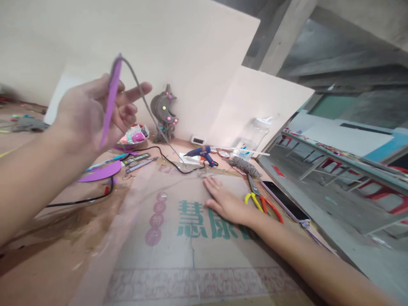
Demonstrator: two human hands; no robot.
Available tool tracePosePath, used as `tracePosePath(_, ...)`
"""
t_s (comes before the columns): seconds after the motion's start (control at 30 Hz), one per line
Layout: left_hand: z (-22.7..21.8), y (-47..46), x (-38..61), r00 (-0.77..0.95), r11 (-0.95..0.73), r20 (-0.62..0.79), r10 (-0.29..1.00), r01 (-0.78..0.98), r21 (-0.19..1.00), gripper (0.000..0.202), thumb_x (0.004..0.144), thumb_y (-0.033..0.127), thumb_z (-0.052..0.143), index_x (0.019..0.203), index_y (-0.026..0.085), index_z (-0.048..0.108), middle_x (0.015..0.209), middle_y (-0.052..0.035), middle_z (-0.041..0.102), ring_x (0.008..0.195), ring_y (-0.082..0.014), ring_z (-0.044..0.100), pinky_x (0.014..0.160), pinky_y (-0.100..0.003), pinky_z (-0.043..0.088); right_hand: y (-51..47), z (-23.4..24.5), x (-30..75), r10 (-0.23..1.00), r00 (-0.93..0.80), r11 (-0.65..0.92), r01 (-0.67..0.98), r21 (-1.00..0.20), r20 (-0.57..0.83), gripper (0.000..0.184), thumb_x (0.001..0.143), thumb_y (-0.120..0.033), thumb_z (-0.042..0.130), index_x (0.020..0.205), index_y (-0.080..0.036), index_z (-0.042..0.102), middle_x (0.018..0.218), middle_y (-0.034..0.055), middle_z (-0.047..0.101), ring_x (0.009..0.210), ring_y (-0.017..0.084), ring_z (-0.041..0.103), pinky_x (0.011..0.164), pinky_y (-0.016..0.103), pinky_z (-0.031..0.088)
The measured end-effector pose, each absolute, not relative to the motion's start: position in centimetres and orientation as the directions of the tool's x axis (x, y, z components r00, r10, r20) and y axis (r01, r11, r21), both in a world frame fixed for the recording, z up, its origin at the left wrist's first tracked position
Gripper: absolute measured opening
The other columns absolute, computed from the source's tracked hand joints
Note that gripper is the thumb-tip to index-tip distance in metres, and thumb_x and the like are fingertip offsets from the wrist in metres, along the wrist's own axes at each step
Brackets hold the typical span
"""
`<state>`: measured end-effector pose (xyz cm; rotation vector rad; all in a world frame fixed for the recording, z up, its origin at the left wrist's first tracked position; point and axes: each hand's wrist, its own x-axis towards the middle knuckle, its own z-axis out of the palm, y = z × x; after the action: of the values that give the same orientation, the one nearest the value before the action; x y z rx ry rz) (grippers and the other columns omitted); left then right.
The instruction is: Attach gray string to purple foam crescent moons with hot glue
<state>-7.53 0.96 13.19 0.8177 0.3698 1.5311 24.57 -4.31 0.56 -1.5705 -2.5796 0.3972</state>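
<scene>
My left hand (95, 110) is raised above the table, fingers curled round a thin purple foam strip (110, 102) with a grey cord (140, 91) running from its top down toward the table. My right hand (225, 202) lies flat, fingers stretched out, on a flattened cardboard sheet (178, 238) with green printed characters. It holds nothing. Just right of it lie scissors with yellow and red handles (259, 199).
A blue glue gun (204, 155) and its black cable (95, 197) lie behind the cardboard. A grey moon-shaped craft piece (164, 110), a bowl of coloured bits (134, 136), purple foam cut-outs (102, 172), pens, a phone (283, 202), a plastic jar (255, 131) and white boards stand around.
</scene>
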Motion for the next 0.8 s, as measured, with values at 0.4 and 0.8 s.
tracePosePath(0.4,13.1,0.2,-6.4,0.021,-0.228,0.315,0.949,-0.645,0.729,0.038,0.096,0.022,0.032,0.063,0.013,0.050,0.082,-0.0113,0.068,0.062,-0.0069,0.061,0.044,-0.010,0.044,-1.9,1.0,26.6,0.771,-0.637,0.596,0.712,-0.371,0.015,0.058,0.094,-0.047,0.035,0.144,-0.016,0.033,0.151,0.0109,0.028,0.141,0.021,0.021,0.116,0.044,0.014)
tracePosePath(0.8,13.0,0.3,-6.3,0.031,-0.201,0.288,0.957,-0.641,0.740,0.038,0.094,0.020,0.030,0.066,0.015,0.055,0.079,-0.0112,0.069,0.050,-0.0068,0.054,0.044,-0.014,0.045,-4.9,0.2,18.4,0.847,-0.530,0.485,0.803,-0.345,-0.044,0.076,0.089,-0.054,0.042,0.144,-0.004,0.029,0.153,0.0213,0.014,0.142,0.031,0.010,0.115,0.049,0.011)
